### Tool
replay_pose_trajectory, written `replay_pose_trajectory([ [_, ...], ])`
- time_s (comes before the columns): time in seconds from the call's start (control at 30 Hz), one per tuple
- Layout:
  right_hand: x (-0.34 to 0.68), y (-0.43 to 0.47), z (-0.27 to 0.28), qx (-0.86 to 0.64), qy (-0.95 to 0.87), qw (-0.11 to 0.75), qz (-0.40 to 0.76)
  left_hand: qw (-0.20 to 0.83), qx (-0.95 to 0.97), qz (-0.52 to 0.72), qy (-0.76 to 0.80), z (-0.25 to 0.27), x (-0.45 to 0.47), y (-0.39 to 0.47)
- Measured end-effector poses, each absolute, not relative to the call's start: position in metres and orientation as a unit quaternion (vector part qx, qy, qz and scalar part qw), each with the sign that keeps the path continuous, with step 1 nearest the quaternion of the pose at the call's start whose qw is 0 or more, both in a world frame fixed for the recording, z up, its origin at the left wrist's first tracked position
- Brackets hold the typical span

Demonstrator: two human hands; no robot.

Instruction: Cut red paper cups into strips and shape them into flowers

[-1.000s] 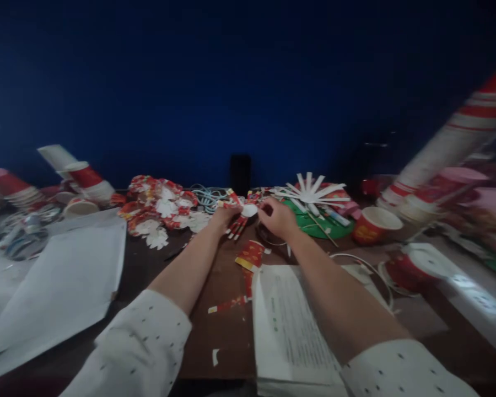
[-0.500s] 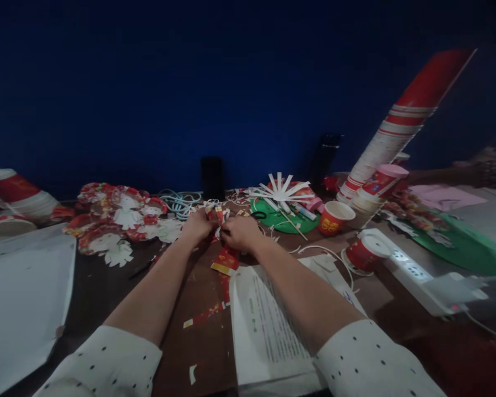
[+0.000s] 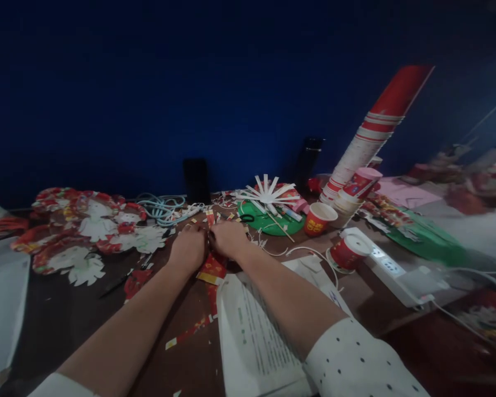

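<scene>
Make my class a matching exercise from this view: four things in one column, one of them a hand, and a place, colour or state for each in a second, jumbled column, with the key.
Things:
1. left hand
2. coiled cord
3. tall stack of paper cups
4. starburst of paper strips

Descriptions:
A. leaning to the right
B. white, by the green disc
C. close beside the right hand
D. pale blue

Right pairs: 1-C, 2-D, 3-A, 4-B

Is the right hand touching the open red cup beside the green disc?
Apart: in the head view, the green disc shows between right hand and red cup.
</scene>
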State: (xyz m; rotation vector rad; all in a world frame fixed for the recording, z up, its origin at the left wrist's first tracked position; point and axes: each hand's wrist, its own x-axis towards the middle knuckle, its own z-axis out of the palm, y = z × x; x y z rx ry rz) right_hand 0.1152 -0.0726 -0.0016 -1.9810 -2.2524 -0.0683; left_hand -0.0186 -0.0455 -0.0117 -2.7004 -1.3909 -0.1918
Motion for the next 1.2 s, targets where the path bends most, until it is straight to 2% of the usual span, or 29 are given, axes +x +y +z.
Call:
replay_pose_trajectory([
  [0.2, 0.119, -0.075, -0.004, -0.632, -0.762, 0.127, -0.063, 0.063, -0.894, -0.067, -0.439, -0.016, -0.019, -0.043],
  [0.4, 0.117, -0.072, -0.01, -0.666, -0.742, 0.068, -0.044, 0.057, -0.894, -0.066, -0.439, -0.015, -0.016, -0.05],
  [0.77, 0.116, -0.074, -0.01, -0.679, -0.73, 0.079, -0.027, 0.008, -0.883, -0.09, -0.461, -0.016, -0.015, -0.049],
  [0.83, 0.121, -0.075, -0.01, -0.674, -0.73, 0.111, -0.006, -0.007, -0.876, -0.117, -0.467, -0.019, -0.017, -0.046],
  [0.97, 0.133, -0.074, -0.007, -0.706, -0.662, 0.251, -0.043, -0.021, -0.844, -0.193, -0.499, -0.023, -0.021, -0.04],
  [1.03, 0.138, -0.073, -0.007, -0.714, -0.642, 0.274, -0.049, -0.015, -0.842, -0.223, -0.491, -0.024, -0.022, -0.039],
  [1.2, 0.137, -0.072, -0.01, -0.707, -0.684, 0.179, -0.002, -0.013, -0.853, -0.216, -0.474, -0.025, -0.021, -0.041],
])
